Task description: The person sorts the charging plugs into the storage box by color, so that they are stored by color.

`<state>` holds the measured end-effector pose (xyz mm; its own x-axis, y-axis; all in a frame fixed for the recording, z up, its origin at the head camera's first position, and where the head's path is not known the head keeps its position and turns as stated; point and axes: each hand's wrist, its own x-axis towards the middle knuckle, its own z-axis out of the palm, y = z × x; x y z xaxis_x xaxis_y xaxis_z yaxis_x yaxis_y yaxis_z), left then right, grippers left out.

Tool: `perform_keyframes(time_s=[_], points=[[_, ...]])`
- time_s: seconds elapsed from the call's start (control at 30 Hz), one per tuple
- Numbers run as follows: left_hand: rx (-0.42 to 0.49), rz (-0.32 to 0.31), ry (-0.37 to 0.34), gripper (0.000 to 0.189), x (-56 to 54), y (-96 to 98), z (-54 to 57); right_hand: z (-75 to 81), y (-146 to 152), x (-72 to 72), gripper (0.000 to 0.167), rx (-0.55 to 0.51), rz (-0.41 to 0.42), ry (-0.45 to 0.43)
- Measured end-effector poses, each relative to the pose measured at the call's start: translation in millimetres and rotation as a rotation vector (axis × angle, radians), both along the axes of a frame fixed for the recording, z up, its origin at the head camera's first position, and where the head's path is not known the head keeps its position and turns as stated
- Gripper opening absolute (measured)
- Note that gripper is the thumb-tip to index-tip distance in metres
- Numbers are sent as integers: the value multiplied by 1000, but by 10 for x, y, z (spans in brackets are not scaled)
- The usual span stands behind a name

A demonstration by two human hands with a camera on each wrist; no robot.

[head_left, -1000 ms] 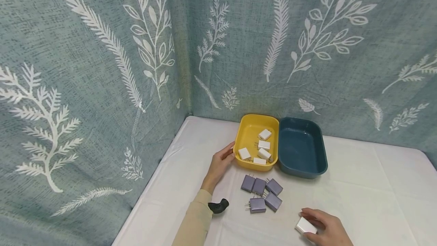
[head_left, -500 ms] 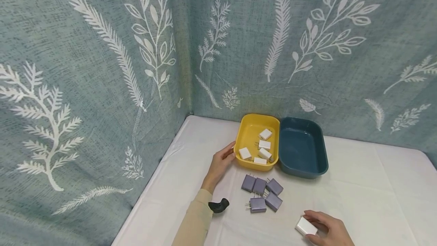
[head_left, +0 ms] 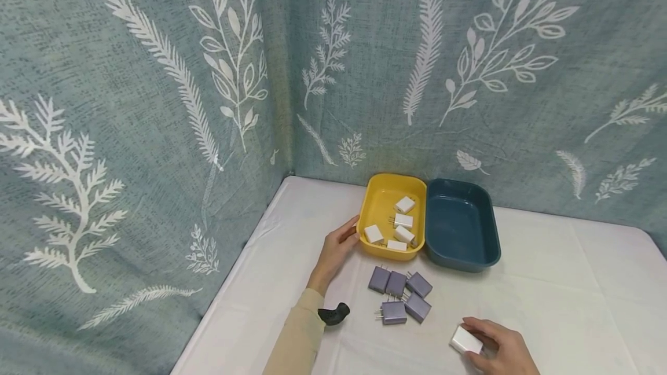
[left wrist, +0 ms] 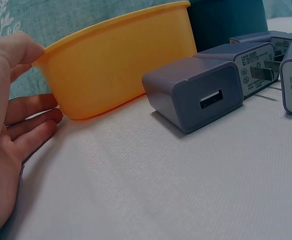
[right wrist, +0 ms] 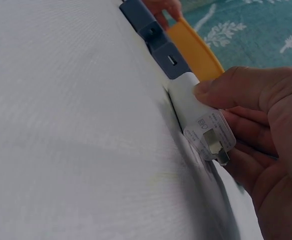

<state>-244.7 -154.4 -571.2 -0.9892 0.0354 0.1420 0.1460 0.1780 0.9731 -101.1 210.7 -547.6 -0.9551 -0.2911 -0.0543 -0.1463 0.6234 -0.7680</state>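
Observation:
In the head view my left hand touches the near-left side of the yellow bin. Its thumb lies at the rim and its other fingertips rest along the outer wall in the left wrist view. Several white chargers lie inside that bin. At the lower right, my right hand pinches another white charger between thumb and fingers, low over the white cloth. Its metal prongs face the right wrist camera. Several purple-grey chargers lie loosely grouped in front of the bins.
A dark blue bin with a bare floor stands right beside the yellow one. Behind both hangs a teal leaf-print curtain, and another side of it borders the table on the left. A black strap piece juts from my left wrist.
My right hand and the white charger in it have shifted very slightly. The left hand, the bins and the other chargers stay where they were.

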Motion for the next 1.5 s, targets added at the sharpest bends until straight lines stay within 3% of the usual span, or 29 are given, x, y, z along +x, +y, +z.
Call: perform_keyframes(time_s=[0.23,0.43,0.63,0.73,0.97,1.2,1.5], points=[[-11,-7,11,45,6,7,-5,-1,-47,3,55,45,-77,38],[-10,-1,8,44,4,7,-6,-16,-85,-20,53,87,-135,166],[-5,-7,6,45,-3,6,-8,40,-126,-75,56,59,-170,87],[-5,-10,-8,45,0,7,13,58,-149,-105,56,47,-165,111],[-5,-31,-36,48,8,1,75,56,-182,-164,54,-21,-117,279],[7,-5,-20,46,3,7,29,62,-241,-244,53,-85,-64,427],[1,7,-3,45,4,6,-1,64,-340,-352,53,-152,-36,486]])
